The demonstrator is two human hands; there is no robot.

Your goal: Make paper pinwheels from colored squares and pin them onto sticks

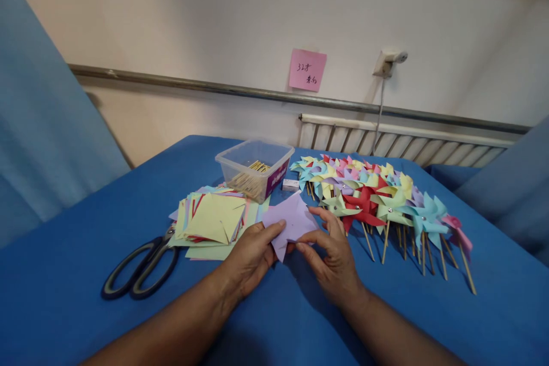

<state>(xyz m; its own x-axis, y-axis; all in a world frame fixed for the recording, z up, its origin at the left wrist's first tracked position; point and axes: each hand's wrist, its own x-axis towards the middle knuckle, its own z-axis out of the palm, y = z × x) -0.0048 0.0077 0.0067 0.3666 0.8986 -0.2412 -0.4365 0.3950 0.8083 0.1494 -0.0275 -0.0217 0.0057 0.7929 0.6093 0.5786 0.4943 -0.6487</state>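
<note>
A purple paper pinwheel sheet [293, 218], slit at its corners, is held up over the table between both my hands. My left hand [256, 254] grips its left side, thumb on top and the fingers underneath. At the right side, my right hand [333, 251] has its fingers curled against the paper's edge, the thumb and index finger close together near the lower corner. A stack of cut coloured paper squares [214, 217] lies left of my hands, a pale yellow one on top. Dark-handled scissors [143, 266] rest beside the stack, their blades partly under the paper.
A clear plastic box [226, 167] of thin wooden sticks stands behind the stack, with a small white box [290, 185] beside it. Many finished pinwheels [364, 206] lie in rows at the right on the blue-covered table [77, 297]. Behind are a wall rail [214, 87] and a radiator [343, 136].
</note>
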